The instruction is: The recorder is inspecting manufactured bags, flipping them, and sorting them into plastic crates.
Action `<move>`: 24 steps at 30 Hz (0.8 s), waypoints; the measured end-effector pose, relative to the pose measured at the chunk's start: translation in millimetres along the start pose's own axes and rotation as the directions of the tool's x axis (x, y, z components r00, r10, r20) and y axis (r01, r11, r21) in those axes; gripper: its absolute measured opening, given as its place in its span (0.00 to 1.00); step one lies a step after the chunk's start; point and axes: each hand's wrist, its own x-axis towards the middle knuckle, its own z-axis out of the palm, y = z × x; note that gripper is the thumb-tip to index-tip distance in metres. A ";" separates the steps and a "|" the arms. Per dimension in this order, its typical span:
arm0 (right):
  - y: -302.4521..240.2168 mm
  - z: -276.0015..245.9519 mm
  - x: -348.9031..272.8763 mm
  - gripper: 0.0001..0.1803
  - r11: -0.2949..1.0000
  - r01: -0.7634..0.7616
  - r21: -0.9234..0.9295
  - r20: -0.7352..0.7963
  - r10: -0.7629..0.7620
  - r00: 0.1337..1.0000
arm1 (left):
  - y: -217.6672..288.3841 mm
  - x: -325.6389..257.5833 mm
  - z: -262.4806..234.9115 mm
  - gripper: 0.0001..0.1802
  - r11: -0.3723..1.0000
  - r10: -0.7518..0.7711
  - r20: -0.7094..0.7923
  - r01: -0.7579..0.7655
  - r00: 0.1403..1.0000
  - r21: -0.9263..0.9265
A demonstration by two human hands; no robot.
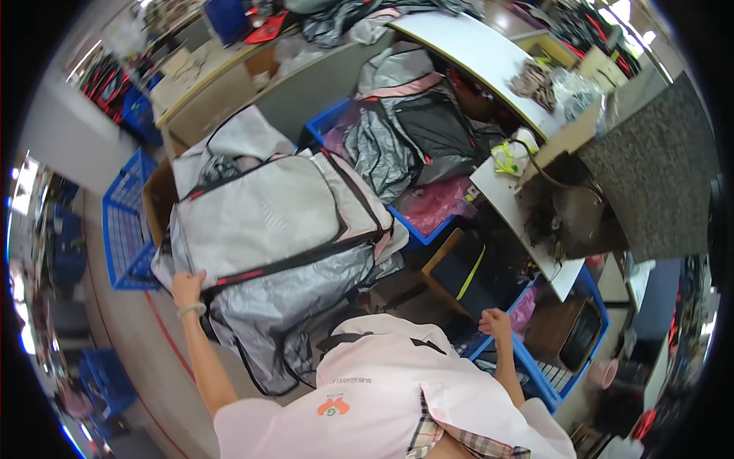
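Observation:
A large grey fabric bag [260, 214] with black piping, red zipper tabs and pink trim lies spread in front of me to the left. My left hand [187, 289], wearing a bracelet, is closed on the bag's near left edge. Shiny silver lining [294, 287] sags from its near side toward the floor. At the right, my right hand [495, 321] is raised with its fingers curled together, apart from the bag. Whatever those fingers hold, if anything, is too small to make out. Below that hand is the rim of a blue crate [527, 367].
Another grey and black bag [428, 115] rests on a blue crate [420, 233] with pink plastic. To the right, a sewing machine [573, 203] sits on a white table [489, 183]. A blue basket [126, 222] stands at left; a dark seat [459, 271] is before me.

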 end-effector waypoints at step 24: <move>-276.5 166.0 363.8 0.14 0.680 0.053 0.731 0.192 -0.280 0.941 | 579.2 -63.3 436.4 0.40 0.629 0.777 0.324 -0.634 0.540 -0.450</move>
